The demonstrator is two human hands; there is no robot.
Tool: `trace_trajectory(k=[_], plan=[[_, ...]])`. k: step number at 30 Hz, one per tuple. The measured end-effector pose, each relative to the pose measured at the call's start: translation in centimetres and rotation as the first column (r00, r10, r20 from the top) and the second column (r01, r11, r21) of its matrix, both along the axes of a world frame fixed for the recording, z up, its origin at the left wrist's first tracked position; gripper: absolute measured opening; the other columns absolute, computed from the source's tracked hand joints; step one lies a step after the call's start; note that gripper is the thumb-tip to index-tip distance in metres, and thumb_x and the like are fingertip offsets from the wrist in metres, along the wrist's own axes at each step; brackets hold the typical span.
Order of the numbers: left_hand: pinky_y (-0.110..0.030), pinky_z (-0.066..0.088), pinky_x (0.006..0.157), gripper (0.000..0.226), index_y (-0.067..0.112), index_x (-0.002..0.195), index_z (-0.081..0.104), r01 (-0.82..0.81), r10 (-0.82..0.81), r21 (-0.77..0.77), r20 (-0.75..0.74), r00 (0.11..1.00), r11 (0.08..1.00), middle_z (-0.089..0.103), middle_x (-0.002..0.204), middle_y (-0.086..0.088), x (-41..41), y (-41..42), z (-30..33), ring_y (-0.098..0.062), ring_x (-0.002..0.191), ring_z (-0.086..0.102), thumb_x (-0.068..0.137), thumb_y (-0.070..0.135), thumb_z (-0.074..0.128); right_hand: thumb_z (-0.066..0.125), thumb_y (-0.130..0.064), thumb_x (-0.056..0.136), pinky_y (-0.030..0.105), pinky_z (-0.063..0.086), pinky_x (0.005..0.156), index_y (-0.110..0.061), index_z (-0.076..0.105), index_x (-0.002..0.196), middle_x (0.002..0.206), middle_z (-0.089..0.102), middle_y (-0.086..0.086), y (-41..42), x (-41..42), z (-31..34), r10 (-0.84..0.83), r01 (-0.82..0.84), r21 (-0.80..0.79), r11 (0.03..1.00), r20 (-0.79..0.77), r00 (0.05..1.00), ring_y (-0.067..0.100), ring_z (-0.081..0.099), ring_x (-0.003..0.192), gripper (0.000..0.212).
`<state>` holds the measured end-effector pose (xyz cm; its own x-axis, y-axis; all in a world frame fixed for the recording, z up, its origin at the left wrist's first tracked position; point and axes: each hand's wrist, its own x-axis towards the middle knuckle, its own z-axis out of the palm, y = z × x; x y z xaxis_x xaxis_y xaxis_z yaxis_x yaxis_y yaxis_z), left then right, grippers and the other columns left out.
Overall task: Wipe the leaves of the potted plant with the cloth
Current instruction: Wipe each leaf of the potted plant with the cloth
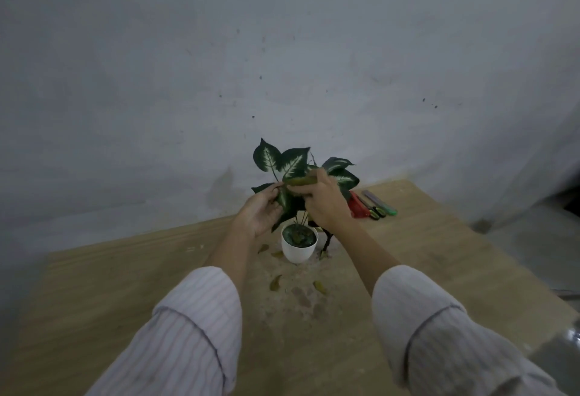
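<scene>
Where the table (125,285) meets the grey wall (219,65), a plant (295,166) stands in a white pot (298,248), set back toward the far edge and near the middle of the table's width. The left hand (262,213) is cupped palm up under 1 leaf (287,199), fingers curled along its left edge and propping it. The right hand (326,201) comes in from the other side with its fingers closed around an olive-green cloth (301,181) — the cloth lies on the upper end of that same leaf, just beside the left fingertips. Both forearms reach forward out of rolled striped sleeves (194,333), passing either side of the pot without touching it.

A few dry leaf scraps (275,282) and pale grit lie on the wood in front of the pot. To the right, near the far edge, several tools (373,205) with red and green handles lie side by side, just beyond the right-hand leaves. The left half of the table is bare wood, and so is the near stretch under the sleeves — the right edge runs close past the tools.
</scene>
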<state>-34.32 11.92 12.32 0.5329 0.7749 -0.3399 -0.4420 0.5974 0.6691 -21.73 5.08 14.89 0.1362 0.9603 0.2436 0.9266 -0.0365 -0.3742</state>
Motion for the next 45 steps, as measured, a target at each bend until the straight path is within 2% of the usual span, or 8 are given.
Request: trace_trajectory(k=[5,10,15,21,30,35,39,45], plan=[[-0.022,0.057,0.066,0.028,0.007,0.098,0.061,-0.009,0.009,0.005,-0.032,0.999,1.000,0.061,0.098,-0.012,0.1,-0.1,-0.3,-0.017,0.084,0.060,0.103,0.009,0.034,0.042,-0.008,0.091,0.044,0.038,0.101,-0.035,0.056,0.125,0.139,0.034,0.008,-0.6,-0.3,-0.6,0.078,-0.058,-0.104,0.993,0.197,0.977,0.033,0.035,0.119,0.045],[-0.023,0.060,0.060,0.028,0.004,0.097,0.060,0.002,-0.002,-0.010,0.003,1.000,1.000,0.061,0.095,-0.014,0.2,-0.5,0.2,-0.018,0.084,0.060,0.103,0.010,0.033,0.042,-0.005,0.092,0.042,0.037,0.102,-0.027,0.058,0.125,0.135,0.037,0.009,-0.8,-0.4,-0.6,-0.035,0.035,0.034,0.999,0.022,0.999,0.033,0.034,0.120,0.043],[-0.031,0.048,0.093,0.030,0.002,0.118,0.056,0.011,-0.009,-0.039,0.059,0.998,0.999,0.061,0.106,-0.016,0.6,-0.7,-0.1,-0.020,0.092,0.059,0.103,0.010,0.032,0.039,-0.006,0.093,0.041,0.035,0.103,-0.032,0.052,0.129,0.137,0.034,0.011,-0.7,-0.6,-0.8,0.030,-0.019,-0.093,0.995,0.123,0.992,0.035,0.036,0.113,0.047],[-0.031,0.051,0.072,0.028,0.001,0.099,0.059,0.031,-0.025,-0.064,0.084,0.996,0.997,0.065,0.092,-0.013,0.9,-1.2,0.8,-0.020,0.085,0.061,0.103,0.013,0.033,0.039,-0.005,0.095,0.045,0.032,0.107,-0.026,0.052,0.132,0.133,0.033,0.011,0.1,-0.9,-0.4,-0.063,0.058,-0.044,0.997,-0.121,0.991,0.035,0.033,0.115,0.044],[-0.037,0.044,0.093,0.051,0.002,0.134,0.047,0.014,-0.013,-0.040,0.036,0.999,0.999,0.055,0.127,-0.018,0.6,-0.7,-0.1,-0.028,0.104,0.057,0.104,0.034,0.021,0.053,-0.001,0.089,0.037,0.036,0.110,-0.014,0.071,0.104,0.114,0.039,0.003,0.1,0.8,0.6,0.110,-0.196,-0.205,0.959,-0.367,0.924,0.024,0.042,0.115,0.027],[-0.030,0.046,0.086,0.056,-0.001,0.138,0.044,0.006,-0.006,-0.009,0.007,1.000,1.000,0.062,0.108,-0.014,0.7,-0.9,0.2,-0.023,0.097,0.058,0.104,0.036,0.019,0.042,-0.004,0.093,0.029,0.033,0.103,-0.021,0.059,0.124,0.108,0.033,0.005,0.3,-0.2,0.5,0.073,-0.096,-0.176,0.980,-0.133,0.988,0.028,0.042,0.110,0.039],[-0.042,0.033,0.109,0.055,-0.001,0.136,0.045,0.033,-0.033,-0.009,-0.003,0.999,0.999,0.048,0.140,-0.020,0.1,-0.6,-0.3,-0.033,0.127,0.047,0.103,0.034,0.017,0.053,0.001,0.087,0.034,0.033,0.109,-0.011,0.070,0.107,0.103,0.039,0.006,-0.3,0.5,1.2,0.151,-0.244,-0.329,0.912,-0.283,0.947,0.026,0.044,0.104,0.029],[-0.035,0.042,0.096,0.051,0.000,0.137,0.043,0.002,-0.001,-0.026,0.036,0.999,1.000,0.061,0.113,-0.014,0.1,-0.9,0.5,-0.026,0.102,0.057,0.103,0.031,0.022,0.042,0.000,0.092,0.034,0.038,0.108,-0.016,0.063,0.119,0.111,0.040,0.006,0.1,0.2,2.2,0.025,-0.068,-0.150,0.986,-0.271,0.962,0.025,0.043,0.110,0.038]])
